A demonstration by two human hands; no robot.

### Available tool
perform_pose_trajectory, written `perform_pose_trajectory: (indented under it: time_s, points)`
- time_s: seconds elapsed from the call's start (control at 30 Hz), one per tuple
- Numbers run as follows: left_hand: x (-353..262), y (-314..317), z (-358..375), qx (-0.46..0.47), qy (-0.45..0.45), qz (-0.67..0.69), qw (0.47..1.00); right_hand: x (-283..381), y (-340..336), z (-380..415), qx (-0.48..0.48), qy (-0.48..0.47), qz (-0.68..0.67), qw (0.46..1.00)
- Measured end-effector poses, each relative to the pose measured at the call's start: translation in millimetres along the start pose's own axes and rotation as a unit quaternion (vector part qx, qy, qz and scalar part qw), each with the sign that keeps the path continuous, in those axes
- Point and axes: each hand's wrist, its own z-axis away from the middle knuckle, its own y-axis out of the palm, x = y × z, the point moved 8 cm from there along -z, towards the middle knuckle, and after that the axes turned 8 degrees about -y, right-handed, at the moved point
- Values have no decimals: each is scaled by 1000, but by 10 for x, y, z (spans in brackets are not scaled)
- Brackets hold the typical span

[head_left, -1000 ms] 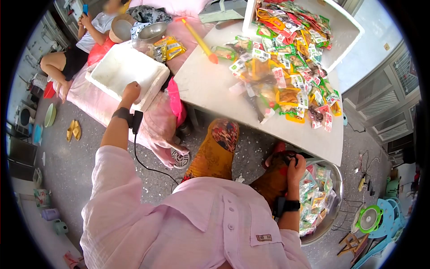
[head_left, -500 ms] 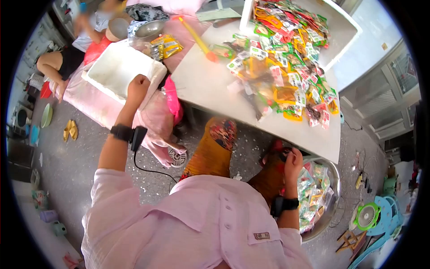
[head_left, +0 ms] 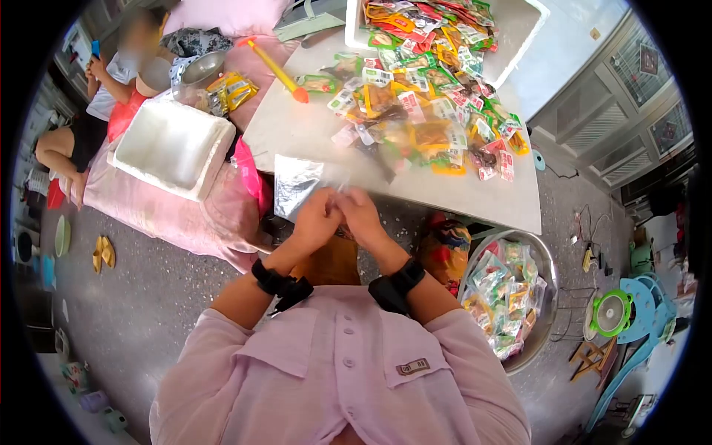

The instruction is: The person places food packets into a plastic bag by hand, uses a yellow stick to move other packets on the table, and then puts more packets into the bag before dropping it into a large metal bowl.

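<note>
Hands (head_left: 317, 216), two, at one silvery bag (head_left: 295, 184), near one table (head_left: 261, 127)

Two hands (head_left: 317, 219), one silver pouch (head_left: 295, 182), two foam boxes (head_left: 169, 147), two yellow slippers (head_left: 108, 252)

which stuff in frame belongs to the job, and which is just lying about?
Likely the job:
- silver bag, where the left hand and right hand meet
- packets heaped on the table
- white foam box with more packets
- metal basin of packets

Likely just lying about:
- yellow slippers
- green fan
- yellow stick with orange ends
</note>
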Motion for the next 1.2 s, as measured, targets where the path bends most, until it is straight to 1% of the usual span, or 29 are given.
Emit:
perform_pose_trajectory:
  time_s: [0.07,0.1,0.17,0.2,0.27,0.3,0.37,0.43,0.47,0.53,0.57,0.67,0.7,0.8,0.87,0.9,1.0,1.1,1.2]
  points:
    - [-127,-10,54,-42,76,-91,992,-69,-63,7,-37,-21,-28,999]
    - [-244,-5,105,-80,148,-168,971,-90,-88,31,-43,-18,-2,999]
    - [-208,58,153,-42,115,-201,972,-111,-161,80,-54,-10,52,997]
    - [-200,88,168,-23,99,-216,971,-49,-181,89,-56,-41,103,992]
    - [-203,46,162,-52,116,-219,968,87,-192,99,-58,-104,205,971]
    - [-221,-3,149,-66,124,-221,965,130,-210,85,-52,-133,227,963]
    - [-297,-219,83,-110,163,-212,957,215,-279,28,-43,-189,269,943]
    - [-495,-432,47,-156,183,-199,950,320,-275,-2,-40,-182,265,946]
    - [-620,-480,40,-169,213,-209,939,401,-260,-17,-39,-179,263,947]
    - [-816,-535,22,-195,272,-227,915,631,-234,-5,-50,-210,292,932]
    - [-844,-518,-6,-199,285,-250,904,714,-249,-9,-55,-226,306,923]
    - [-660,-405,-216,-170,240,-303,906,906,-450,-81,-48,-319,477,818]
    - [-551,-349,-295,-153,211,-313,913,911,-546,-88,-83,-351,522,773]
    - [-236,-171,-463,-114,131,-322,931,867,-607,-262,-81,-259,679,682]
    - [-111,-70,-531,-99,87,-305,943,788,-634,-323,-93,-254,713,647]
    - [-41,-35,-565,-71,36,-290,954,801,-607,-325,-98,-251,729,630]
    - [2,21,-578,-52,1,-256,965,665,-596,-344,31,-156,705,692]
    - [60,-8,-583,-50,-24,-229,972,629,-638,-214,40,-198,711,673]
    - [42,-37,-588,-57,-26,-218,974,648,-844,-120,6,-191,720,667]
